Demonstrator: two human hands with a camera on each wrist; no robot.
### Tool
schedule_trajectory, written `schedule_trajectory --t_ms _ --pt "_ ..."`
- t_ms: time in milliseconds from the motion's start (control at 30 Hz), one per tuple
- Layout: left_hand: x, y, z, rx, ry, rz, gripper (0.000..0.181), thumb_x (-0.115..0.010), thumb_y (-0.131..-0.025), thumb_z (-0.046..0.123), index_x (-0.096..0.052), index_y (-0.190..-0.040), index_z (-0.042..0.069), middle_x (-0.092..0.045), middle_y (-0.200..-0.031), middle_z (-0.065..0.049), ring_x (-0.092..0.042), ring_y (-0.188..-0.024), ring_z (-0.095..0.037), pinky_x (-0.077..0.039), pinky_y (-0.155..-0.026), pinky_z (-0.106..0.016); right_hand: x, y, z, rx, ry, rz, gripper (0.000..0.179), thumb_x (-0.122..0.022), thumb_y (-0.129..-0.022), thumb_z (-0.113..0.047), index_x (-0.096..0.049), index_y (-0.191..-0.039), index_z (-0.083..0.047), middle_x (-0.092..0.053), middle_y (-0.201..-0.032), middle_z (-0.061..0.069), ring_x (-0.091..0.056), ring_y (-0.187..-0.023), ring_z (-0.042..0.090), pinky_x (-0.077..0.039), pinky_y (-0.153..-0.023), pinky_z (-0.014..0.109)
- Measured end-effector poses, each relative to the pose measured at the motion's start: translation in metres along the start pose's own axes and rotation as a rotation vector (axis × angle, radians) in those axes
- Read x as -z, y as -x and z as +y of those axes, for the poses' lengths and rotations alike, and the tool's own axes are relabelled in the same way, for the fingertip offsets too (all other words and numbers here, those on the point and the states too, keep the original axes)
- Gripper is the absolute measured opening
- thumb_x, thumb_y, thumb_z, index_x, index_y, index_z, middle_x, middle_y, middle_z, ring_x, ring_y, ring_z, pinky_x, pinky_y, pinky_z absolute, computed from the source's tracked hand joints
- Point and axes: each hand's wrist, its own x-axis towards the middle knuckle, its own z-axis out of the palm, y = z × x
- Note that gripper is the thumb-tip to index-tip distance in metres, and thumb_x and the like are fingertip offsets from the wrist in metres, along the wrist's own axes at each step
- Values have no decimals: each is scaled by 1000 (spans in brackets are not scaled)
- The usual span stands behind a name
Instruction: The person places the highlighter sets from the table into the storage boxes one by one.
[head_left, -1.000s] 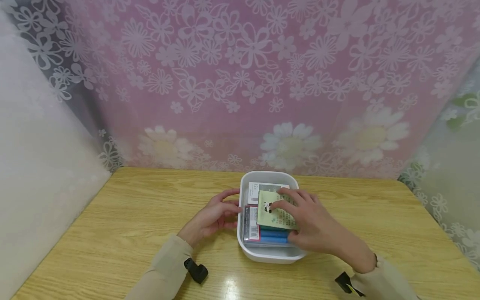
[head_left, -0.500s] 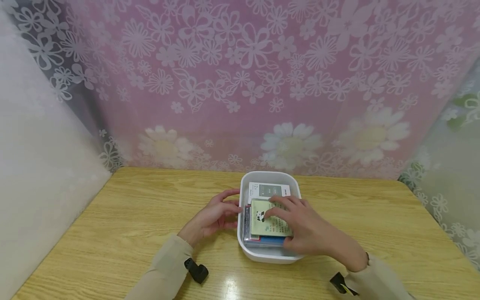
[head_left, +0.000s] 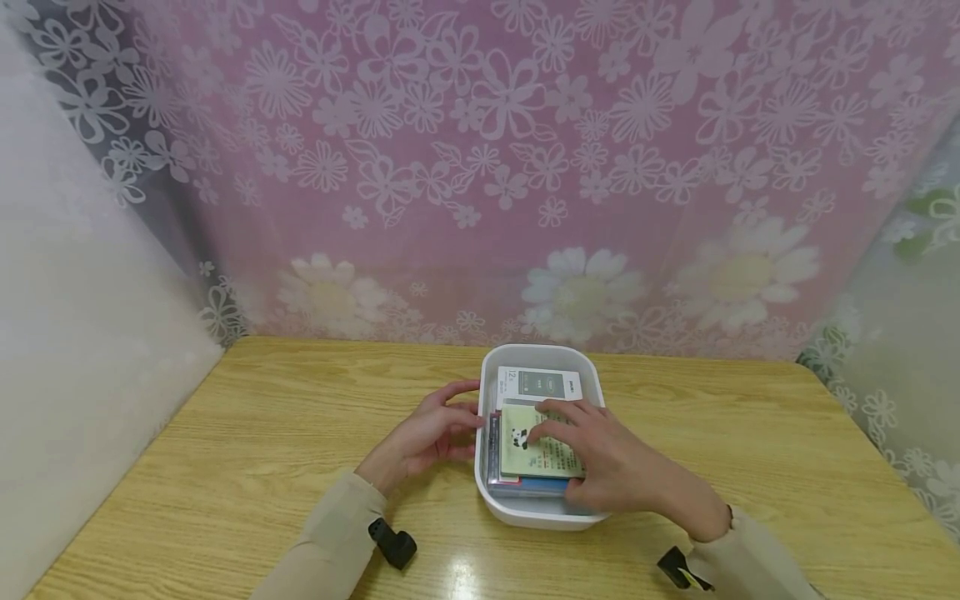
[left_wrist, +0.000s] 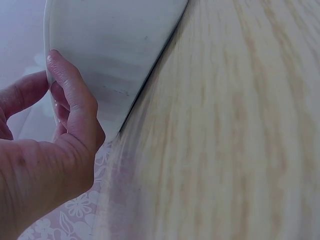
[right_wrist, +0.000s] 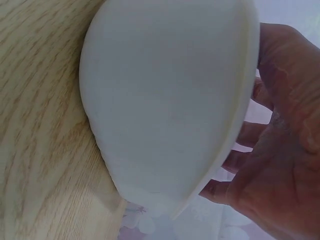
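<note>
A white plastic bin (head_left: 551, 518) stands on the table, holding several flat packages. My right hand (head_left: 622, 458) reaches over its right rim and holds a pale green, flat pad-like item with a panda picture (head_left: 536, 454), thumb at its near edge and fingers over its top. Beneath the pad lies a clear plastic case with blue contents (head_left: 543, 485), mostly covered. Behind them is a white box with a grey label (head_left: 540, 383). My left hand (head_left: 427, 433) touches the bin's left side with loosely bent fingers. Both wrist views show the bin's outer wall (left_wrist: 115, 55) and hide the contents.
The wood-grain table (head_left: 300, 425) extends to both sides of the bin. A pink flowered curtain (head_left: 465, 167) hangs behind its far edge, and a pale sheet (head_left: 90, 292) hangs at the left. Black cameras (head_left: 392, 543) sit at both wrists.
My right hand has brought the panda pad slightly left and nearer, down onto the clear case, uncovering the white box's grey label. Over the last half second it barely moved. My left hand has stayed put.
</note>
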Motion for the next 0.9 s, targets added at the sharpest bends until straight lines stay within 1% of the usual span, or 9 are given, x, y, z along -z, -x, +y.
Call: schedule_trajectory --t_ms 200,367,467,667,800,900 --pt "1 -1 0 -6 -13 5 67 -62 -94 5 -36 -155 12 -65 -125 -8 -67 -92 -13 -60 -69 -28 -1 0 3 13 -25 -5 61 -73 -62 -6 -65 -119 -26 -57 -145 12 -55 -132 35 -47 -103 60" --pt "1 -2 -1 -9 -22 20 66 -62 -94 5 -36 -154 12 -65 -125 -9 -67 -93 -13 -60 -69 -29 0 3 5 4 -45 -27 62 -72 -64 -6 -65 -122 -26 -54 -148 12 -54 -134 35 -49 -101 56" --pt "1 -1 -1 -10 -27 28 66 -62 -94 4 -37 -154 12 -66 -127 -10 -68 -94 -14 -60 -69 -30 0 5 5 13 -44 -33 62 -71 -64 -5 -65 -123 -26 -53 -149 12 -55 -133 35 -50 -98 56" --pt "-1 2 -1 -11 -47 47 65 -63 -94 6 -38 -153 13 -66 -129 -12 -68 -94 -15 -60 -69 -30 2 11 4 32 -52 -23 62 -73 -68 -6 -63 -126 -26 -51 -150 15 -55 -132 37 -52 -98 54" --pt "-6 4 0 -33 -100 85 64 -63 -93 7 -40 -152 12 -63 -129 -15 -68 -95 -17 -60 -68 -30 5 16 5 -15 -99 -9 57 -76 -76 -11 -62 -129 -26 -48 -153 14 -52 -136 39 -53 -98 55" --pt "-8 6 1 -58 -183 123 61 -65 -94 10 -43 -151 12 -60 -129 -18 -68 -97 -20 -61 -70 -32 8 23 9 -68 -130 26 51 -77 -83 -16 -62 -131 -28 -46 -156 12 -49 -140 41 -52 -99 57"
